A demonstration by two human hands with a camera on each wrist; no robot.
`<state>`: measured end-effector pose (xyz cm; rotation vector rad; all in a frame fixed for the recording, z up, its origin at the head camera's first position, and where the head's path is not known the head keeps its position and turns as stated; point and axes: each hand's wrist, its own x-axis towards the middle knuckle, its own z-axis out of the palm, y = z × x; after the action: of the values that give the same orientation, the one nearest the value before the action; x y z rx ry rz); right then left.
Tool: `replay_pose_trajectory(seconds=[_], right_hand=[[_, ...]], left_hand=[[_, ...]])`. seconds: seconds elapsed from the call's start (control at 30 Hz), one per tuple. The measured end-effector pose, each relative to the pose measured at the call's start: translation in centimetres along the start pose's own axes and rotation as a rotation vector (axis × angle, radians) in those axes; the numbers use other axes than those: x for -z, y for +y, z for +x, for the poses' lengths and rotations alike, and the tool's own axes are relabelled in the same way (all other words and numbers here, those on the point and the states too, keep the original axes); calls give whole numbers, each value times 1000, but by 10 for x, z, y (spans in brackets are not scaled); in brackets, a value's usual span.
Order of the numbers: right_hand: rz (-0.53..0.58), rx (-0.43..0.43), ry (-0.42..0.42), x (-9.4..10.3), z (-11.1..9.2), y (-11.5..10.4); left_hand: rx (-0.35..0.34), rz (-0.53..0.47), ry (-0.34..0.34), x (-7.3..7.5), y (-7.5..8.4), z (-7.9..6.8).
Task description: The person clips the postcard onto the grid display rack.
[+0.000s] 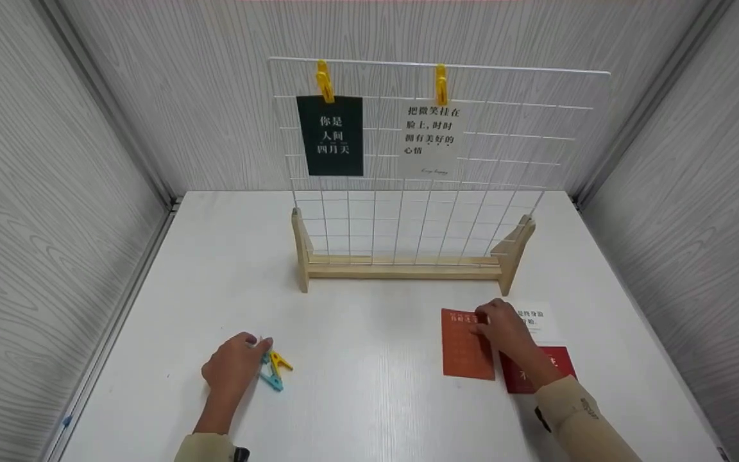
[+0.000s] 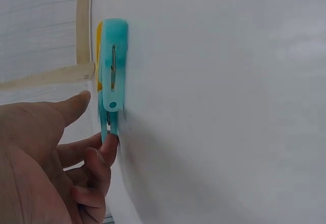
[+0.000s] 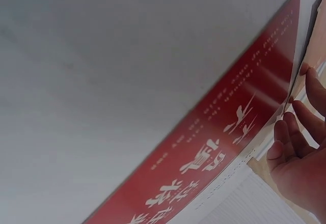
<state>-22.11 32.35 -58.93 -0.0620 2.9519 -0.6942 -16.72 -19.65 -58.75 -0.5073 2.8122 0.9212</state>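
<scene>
On the left, my left hand (image 1: 235, 362) is at a small group of clothespins. Its fingertips touch the lower teal clothespin (image 2: 106, 124), while the thumb stands apart. Another teal clothespin (image 1: 272, 382) and a yellow clothespin (image 1: 278, 361) lie beside it. My right hand (image 1: 507, 330) pinches the orange card (image 1: 466, 353) at its upper right edge, thumb on the printed face. Beneath the right wrist is a dark red card (image 1: 555, 362), partly covered by the arm. A white card (image 1: 539, 321) lies behind it, also partly hidden.
A white wire grid (image 1: 401, 224) stands behind the hands in a wooden base (image 1: 401, 272). A dark green card (image 1: 336, 154) and a white lettered card (image 1: 430, 141) hang from it by yellow clothespins (image 1: 442, 86). Grey panels enclose the white table (image 1: 356, 410).
</scene>
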Motion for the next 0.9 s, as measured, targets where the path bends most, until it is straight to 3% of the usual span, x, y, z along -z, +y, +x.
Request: replay_pose_trajectory(seconds=[0.43,0.9], right_hand=[[33,-57,-33,2,6,1],[86,-108,-80,9,7,2]], left_hand=[[-19,16,9,-1,1,0],[-6,-143,26,16,0,4]])
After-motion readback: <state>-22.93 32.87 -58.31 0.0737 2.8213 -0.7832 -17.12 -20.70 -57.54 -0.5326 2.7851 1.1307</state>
